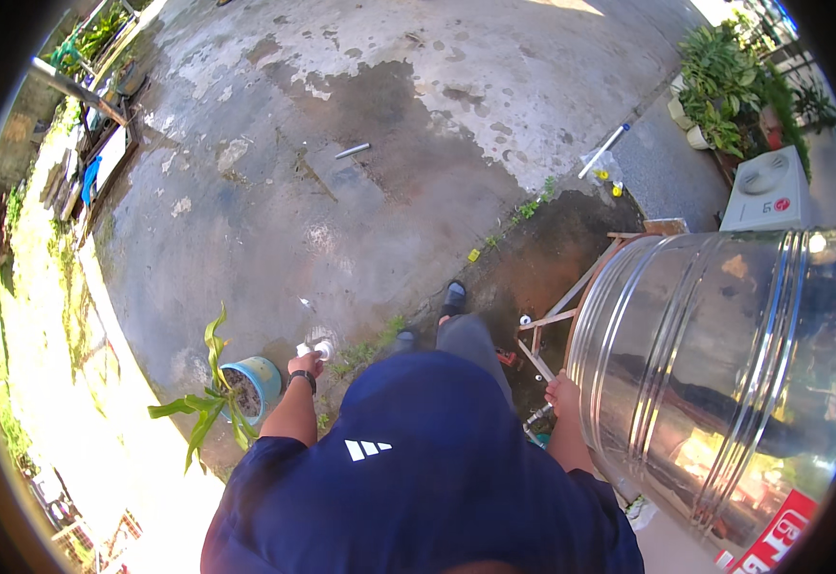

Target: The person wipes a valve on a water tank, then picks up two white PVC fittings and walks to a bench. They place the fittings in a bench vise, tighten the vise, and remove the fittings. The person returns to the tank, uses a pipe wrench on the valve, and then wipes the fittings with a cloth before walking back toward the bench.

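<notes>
My left hand (307, 364) is out to the left, closed around a white plastic pipe fitting (318, 350). It sits above the wet concrete, just right of a blue pot (263, 375) with a long-leaved plant (209, 407). My right hand (561, 394) is low on the right, its fingers closed at the end of a bar of the metal stand (538, 362). Against that stand is a large shiny metal tank (691, 354). Pipework (537, 414) shows just beside the right hand, partly hidden by the arm.
A short grey pipe (352, 150) lies on the concrete floor (274, 239). A longer white pipe (604, 150) lies farther right, near yellow pieces (617, 189). An outdoor unit (767, 189) and potted plants (719, 91) stand at the far right. Something red (508, 358) lies near my leg.
</notes>
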Demonstrator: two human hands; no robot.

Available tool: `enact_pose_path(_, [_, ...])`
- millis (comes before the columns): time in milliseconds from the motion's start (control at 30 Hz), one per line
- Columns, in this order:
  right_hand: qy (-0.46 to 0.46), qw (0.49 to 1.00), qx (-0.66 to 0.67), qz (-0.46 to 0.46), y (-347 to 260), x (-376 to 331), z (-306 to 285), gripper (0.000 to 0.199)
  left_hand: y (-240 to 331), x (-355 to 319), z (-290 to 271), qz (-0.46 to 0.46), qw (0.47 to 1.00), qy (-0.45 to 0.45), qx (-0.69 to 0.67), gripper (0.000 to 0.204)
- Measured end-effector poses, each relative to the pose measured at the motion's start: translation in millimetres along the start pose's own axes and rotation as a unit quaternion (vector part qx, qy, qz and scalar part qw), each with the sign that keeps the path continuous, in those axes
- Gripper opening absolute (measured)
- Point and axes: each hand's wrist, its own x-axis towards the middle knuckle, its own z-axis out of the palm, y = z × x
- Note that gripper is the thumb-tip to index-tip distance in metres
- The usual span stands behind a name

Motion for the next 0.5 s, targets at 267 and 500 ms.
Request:
enact_pose_path(267, [-0.055,0.989,-0.135,-0.019,-196,75,117,0.039,10,-32,48,-0.085,0.987,0.113,-0.072,0.032])
enact_pose_path(500, [-0.161,0.905,-0.372,-0.131,-345,96,254,0.033,76,-46,123,0.025,0.974,0.098,-0.201,0.022])
